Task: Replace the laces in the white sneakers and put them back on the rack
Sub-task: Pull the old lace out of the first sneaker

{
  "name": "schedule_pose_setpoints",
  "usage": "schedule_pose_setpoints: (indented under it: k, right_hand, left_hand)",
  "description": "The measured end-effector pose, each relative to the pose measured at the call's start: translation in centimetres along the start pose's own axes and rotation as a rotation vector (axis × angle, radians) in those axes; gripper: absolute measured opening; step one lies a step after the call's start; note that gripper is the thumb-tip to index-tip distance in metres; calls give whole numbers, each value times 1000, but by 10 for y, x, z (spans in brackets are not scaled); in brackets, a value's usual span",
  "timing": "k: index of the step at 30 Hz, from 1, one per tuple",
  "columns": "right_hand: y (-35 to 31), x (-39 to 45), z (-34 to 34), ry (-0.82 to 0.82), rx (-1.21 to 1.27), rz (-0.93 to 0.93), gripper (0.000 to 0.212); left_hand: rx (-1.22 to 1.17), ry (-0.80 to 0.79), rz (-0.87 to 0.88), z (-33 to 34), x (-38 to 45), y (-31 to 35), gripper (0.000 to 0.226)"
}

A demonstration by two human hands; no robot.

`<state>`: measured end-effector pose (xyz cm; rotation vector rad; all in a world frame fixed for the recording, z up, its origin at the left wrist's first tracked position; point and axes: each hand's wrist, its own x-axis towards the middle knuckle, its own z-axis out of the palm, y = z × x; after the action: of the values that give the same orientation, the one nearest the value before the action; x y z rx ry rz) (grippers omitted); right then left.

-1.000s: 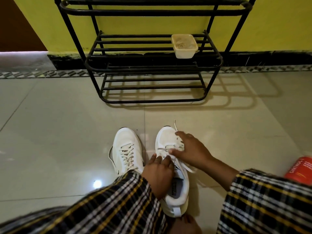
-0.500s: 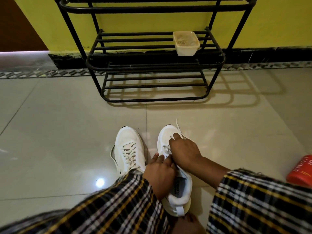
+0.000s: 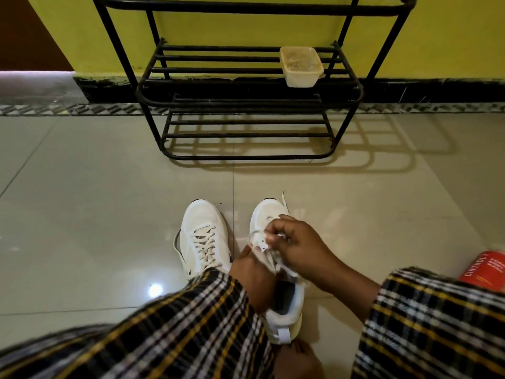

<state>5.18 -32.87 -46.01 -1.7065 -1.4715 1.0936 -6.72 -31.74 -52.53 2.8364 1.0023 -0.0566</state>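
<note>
Two white sneakers stand side by side on the tiled floor, toes pointing at the rack. The left sneaker (image 3: 203, 236) is fully laced with a cream lace. On the right sneaker (image 3: 266, 214) the eyelets near the toe are bare. My right hand (image 3: 297, 248) pinches the white lace (image 3: 284, 198) over the sneaker's eyelets, and a loose lace end trails past the toe. My left hand (image 3: 252, 272) grips the sneaker's left side at the tongue. The black metal shoe rack (image 3: 246, 102) stands against the yellow wall ahead.
A cream plastic tub (image 3: 300, 65) sits on the right end of the rack's middle shelf. A red package (image 3: 485, 269) lies on the floor at the right edge. My plaid sleeves fill the bottom of the view. A bare foot (image 3: 297, 359) shows below the right sneaker's heel.
My right hand has shifted from beside the lace to directly over the eyelets and now pinches the lace there. My left hand stays on the sneaker. The view has tilted slightly.
</note>
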Motion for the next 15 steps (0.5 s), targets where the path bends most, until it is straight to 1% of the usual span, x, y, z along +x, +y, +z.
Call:
schedule_pose_setpoints:
  k: [1, 2, 3, 4, 5, 8, 10, 12, 14, 15]
  right_hand:
    - [-7, -1, 0, -5, 18, -23, 34]
    - [-10, 0, -4, 12, 56, -32, 32]
    - [-12, 3, -12, 53, 111, -29, 30]
    - [-9, 6, -23, 106, 172, -12, 28]
    - [-5, 9, -35, 151, 226, 15, 28]
    - [14, 12, -61, 230, 313, 104, 30]
    - [22, 11, -69, 290, 340, 131, 32]
    - [29, 11, -73, 357, 339, 151, 35]
    - [40, 12, -74, 423, 276, 172, 37]
    - [45, 13, -71, 447, 226, 187, 36]
  left_hand:
    - [-47, 10, -3, -3, 1, 2, 32]
    - [-60, -16, -29, -6, 0, 3, 34]
    - [11, -23, -39, -5, -2, 3, 36]
    - [53, -21, -12, -1, -3, 2, 39]
    - [45, -39, -33, -1, -5, 2, 42]
    - [85, -34, -27, -1, -4, 0, 45]
    - [74, -43, -36, 0, -3, 0, 43]
    - [69, 16, -22, 0, -4, -1, 36]
    - [55, 21, 8, 4, -4, -2, 27]
    - [42, 19, 1, 6, -4, -3, 27]
